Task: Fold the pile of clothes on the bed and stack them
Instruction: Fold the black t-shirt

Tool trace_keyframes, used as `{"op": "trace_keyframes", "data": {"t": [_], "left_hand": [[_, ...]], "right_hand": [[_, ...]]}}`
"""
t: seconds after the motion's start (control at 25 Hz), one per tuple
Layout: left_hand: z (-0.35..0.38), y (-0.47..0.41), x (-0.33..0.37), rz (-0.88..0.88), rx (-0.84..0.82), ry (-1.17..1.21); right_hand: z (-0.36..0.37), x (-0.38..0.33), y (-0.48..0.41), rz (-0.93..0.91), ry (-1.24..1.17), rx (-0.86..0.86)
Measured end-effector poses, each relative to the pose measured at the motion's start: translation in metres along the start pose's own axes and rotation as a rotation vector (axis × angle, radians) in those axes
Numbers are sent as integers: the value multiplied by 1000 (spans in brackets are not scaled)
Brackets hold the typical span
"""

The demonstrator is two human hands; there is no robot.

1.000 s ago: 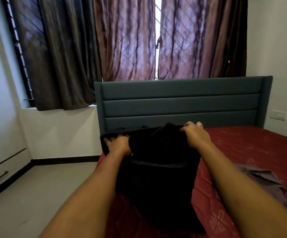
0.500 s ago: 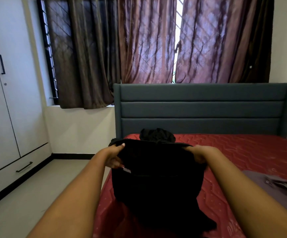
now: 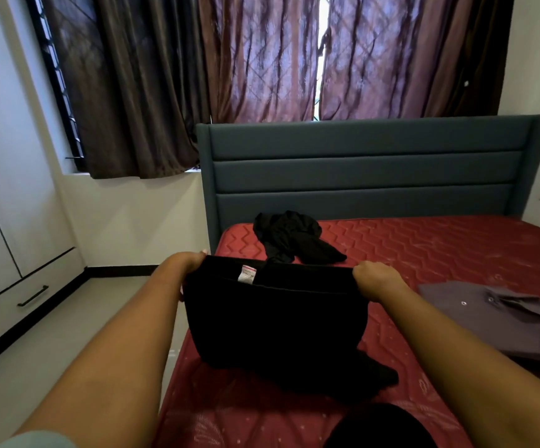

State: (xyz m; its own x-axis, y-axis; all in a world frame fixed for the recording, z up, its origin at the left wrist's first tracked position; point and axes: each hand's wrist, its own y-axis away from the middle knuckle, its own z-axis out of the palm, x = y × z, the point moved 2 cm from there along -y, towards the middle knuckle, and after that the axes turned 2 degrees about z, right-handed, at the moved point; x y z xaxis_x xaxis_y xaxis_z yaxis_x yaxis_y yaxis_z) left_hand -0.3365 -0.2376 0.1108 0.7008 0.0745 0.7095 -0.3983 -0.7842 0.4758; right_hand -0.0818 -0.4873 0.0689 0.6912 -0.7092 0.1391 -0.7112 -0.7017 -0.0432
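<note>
I hold a black garment (image 3: 278, 321) stretched between both hands over the near left part of the red mattress (image 3: 423, 247). A white label shows at its top edge. My left hand (image 3: 187, 263) grips its left top corner and my right hand (image 3: 375, 279) grips its right top corner. Its lower end lies crumpled on the mattress. A second black garment (image 3: 291, 237) lies bunched near the headboard. To the right, a grey-purple shirt (image 3: 501, 321) lies flat on the mattress.
A blue-grey padded headboard (image 3: 365, 169) closes the far end of the bed, with curtains (image 3: 262, 59) behind it. White wardrobe drawers (image 3: 19, 295) stand at the left across a strip of pale floor (image 3: 68, 334). A dark rounded shape (image 3: 378, 428) sits at the bottom edge.
Both hands have lowered the black garment toward the mattress and pulled its top edge wider and taut. The bunched black garment behind it has come into full view.
</note>
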Motion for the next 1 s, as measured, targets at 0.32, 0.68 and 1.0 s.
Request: {"op": "trace_keyframes", "data": {"t": [0.32,0.68,1.0], "left_hand": [[15,-46,15,84,120,772],[-28,-21,100,276,209,800],[18,85,150,1084,-269,25]], "right_hand": [[13,17,-9,-2,-186,68],[-105,1,-12,-365,-1900,282],[-178,-58,23,-835,-1418,-120]]}}
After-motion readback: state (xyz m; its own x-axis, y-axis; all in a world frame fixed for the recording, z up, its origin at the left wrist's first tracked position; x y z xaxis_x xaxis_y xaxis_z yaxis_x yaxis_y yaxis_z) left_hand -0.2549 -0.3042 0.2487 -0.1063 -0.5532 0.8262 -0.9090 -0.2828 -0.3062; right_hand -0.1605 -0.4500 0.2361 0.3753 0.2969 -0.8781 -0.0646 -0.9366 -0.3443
